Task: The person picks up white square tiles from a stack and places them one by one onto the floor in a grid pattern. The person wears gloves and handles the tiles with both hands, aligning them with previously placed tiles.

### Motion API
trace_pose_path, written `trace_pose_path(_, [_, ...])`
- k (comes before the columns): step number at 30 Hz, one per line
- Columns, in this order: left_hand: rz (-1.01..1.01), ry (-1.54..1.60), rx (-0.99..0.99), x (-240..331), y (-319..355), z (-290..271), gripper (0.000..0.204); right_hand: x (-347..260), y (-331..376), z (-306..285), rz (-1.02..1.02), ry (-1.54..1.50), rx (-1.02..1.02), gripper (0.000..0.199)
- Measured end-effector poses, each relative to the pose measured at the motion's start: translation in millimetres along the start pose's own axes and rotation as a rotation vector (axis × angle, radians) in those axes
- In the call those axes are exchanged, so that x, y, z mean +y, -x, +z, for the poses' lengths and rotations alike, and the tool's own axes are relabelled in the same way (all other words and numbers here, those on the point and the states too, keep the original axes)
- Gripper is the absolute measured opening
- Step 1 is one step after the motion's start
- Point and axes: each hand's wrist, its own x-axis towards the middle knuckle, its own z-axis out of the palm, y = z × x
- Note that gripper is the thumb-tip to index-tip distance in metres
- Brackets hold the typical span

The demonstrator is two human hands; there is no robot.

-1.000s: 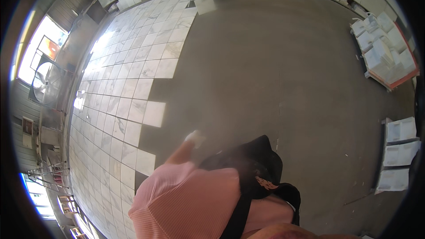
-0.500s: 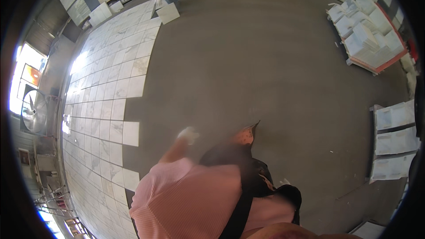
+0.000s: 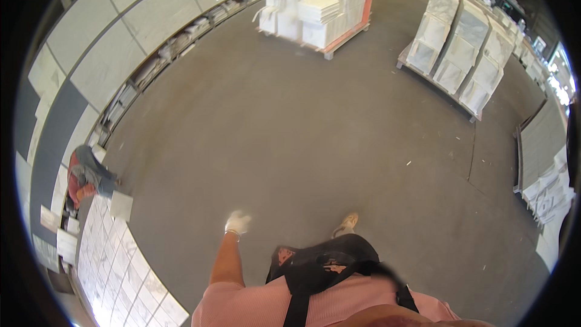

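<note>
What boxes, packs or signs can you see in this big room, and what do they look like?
No signs or screens show.
Stacked white packs: top middle, square and flat, piled on an orange-edged pallet.
Leaning white slabs: top right, tall rectangles in rows on a low rack.
White packs: right edge, flat, stacked.
Shelf goods: along the left wall, small pale packs, too small to tell apart.
Left hand: white glove, holds nothing.

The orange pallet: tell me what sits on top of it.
The orange pallet carries stacks of white square tiles, several piles side by side, some wrapped in clear film. Whatever lies behind the front stacks is hidden. The gloved left hand hangs far from it.
</note>
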Motion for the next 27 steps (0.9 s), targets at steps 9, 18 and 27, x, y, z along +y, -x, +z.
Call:
trace_pose_path(9, [0.164, -0.273, -0.389, 146, -71, 128, 0.046, -82, -163, -193, -0.104, 0.260, -0.112, 0.041])
trace_pose_path(18, [-0.118, -0.202, 0.050, 343, -70, 94, 0.015, -397, -156, -618, -0.486, -0.848, 0.640, 0.029])
trace_pose_path(27, [1.675, 0.602, 0.658, 810, -12, -7, 0.028, -707, 47, -863, -1.933, -0.305, 1.326, 0.044])
